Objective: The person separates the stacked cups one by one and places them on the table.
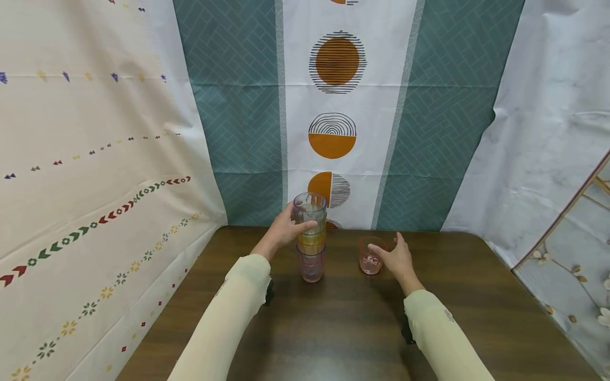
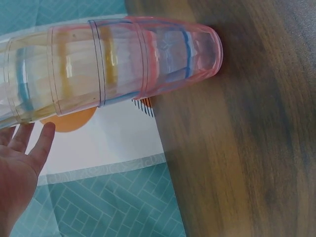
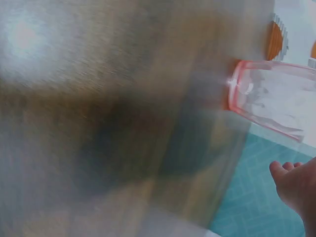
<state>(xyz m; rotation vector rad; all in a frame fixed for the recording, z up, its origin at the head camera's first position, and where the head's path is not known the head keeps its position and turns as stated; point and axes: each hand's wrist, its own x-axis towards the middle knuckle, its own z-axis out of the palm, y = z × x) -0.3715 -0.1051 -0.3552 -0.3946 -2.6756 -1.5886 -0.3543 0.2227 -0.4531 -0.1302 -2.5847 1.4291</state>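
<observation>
A tall stack of clear tumblers (image 1: 312,241), tinted blue, yellow and pink, stands upright over the wooden table. My left hand (image 1: 284,230) holds it near the top, the thumb across the front and the fingers round the far side. In the left wrist view the nested rims of the stack (image 2: 79,74) show, with a pink-edged base at the table end. Further right, a single clear pink tumbler (image 1: 370,259) stands upright. Around its right side is my right hand (image 1: 395,259), thumb overlapping its front and fingers spread apart from it.
The dark wooden table (image 1: 329,323) reaches back to a hanging cloth (image 1: 248,132) in teal and white with orange circles. A patterned cream cloth (image 1: 95,185) hangs on the left. On the right is a pale, marble-look cloth (image 1: 538,132) beside a flower-printed panel (image 1: 572,280).
</observation>
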